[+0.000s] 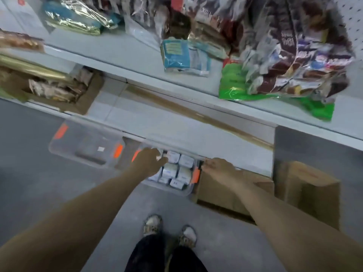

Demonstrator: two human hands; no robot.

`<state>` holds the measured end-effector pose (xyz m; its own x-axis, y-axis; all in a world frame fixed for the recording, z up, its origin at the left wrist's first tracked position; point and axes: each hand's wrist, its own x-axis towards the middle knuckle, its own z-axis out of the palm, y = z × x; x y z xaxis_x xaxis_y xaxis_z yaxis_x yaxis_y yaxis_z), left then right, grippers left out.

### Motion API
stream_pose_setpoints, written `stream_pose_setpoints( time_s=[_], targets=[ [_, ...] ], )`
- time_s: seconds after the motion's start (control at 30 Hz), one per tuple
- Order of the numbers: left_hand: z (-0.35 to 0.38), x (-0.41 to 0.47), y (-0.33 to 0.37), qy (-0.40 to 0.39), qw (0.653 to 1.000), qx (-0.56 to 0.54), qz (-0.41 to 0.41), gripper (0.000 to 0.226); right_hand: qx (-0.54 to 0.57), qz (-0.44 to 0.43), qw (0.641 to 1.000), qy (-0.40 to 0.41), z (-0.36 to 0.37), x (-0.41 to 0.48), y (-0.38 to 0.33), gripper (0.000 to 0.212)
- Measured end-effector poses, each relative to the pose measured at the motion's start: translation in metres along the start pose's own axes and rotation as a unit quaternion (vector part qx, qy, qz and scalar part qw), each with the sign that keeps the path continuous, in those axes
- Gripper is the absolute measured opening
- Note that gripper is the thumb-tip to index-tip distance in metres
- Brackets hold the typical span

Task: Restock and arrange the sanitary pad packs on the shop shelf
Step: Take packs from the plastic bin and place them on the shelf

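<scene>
- Head view: the left hand (150, 160) reaches down into a clear plastic bin (176, 190) on the floor. Its fingertips are at the nearest of the pad packs (172, 169). The view is too blurred to tell whether the fingers are clamped on a pack or only touching it.
- The right hand (218, 167) is at the bin's right edge, its fingers fairly straight and close together. An orange latch (196, 175) sits just below the fingertips. I cannot tell whether they hook the rim.
- The packs stand tightly side by side in the bin, between the two sets of fingers, directly ahead of the left fingertips.
- They look like small soft-wrapped bundles, so they are probably light, squashy and a little slick. A pinch across the top or both narrow sides should lift one, and a loose grip might slip on the film.
- Because they are packed so tightly, an outer pack would likely come free first.
- Beyond the fingers is the pale lower shelf (176, 124), with bare space.
- To the left of the left fingers lies the bin's lid (84, 146). Beside the right fingers is a cardboard box (225, 191).
</scene>
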<state>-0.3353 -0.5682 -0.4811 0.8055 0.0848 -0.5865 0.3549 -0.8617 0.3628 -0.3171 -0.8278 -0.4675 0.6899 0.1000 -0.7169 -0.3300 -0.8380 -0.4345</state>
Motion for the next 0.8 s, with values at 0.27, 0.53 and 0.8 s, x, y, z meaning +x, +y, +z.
stream_pose_setpoints(
  time_s=[0.27, 0.53, 0.8],
  targets=[
    [0.147, 0.124, -0.089, -0.111, 0.986, -0.075, -0.095, 0.059, 0.135, 0.142, 0.979, -0.057, 0.141, 0.181, 0.099, 0.031],
    [0.267, 0.229, -0.134, -0.13, 0.964, -0.175, -0.155, 0.058, 0.142, 0.142, 0.978, -0.047, 0.221, 0.3, 0.111, 0.057],
    [0.323, 0.27, -0.162, -0.1, 0.947, -0.245, -0.181, 0.064, 0.166, 0.104, 0.98, -0.031, 0.264, 0.366, 0.126, 0.066]
  ],
)
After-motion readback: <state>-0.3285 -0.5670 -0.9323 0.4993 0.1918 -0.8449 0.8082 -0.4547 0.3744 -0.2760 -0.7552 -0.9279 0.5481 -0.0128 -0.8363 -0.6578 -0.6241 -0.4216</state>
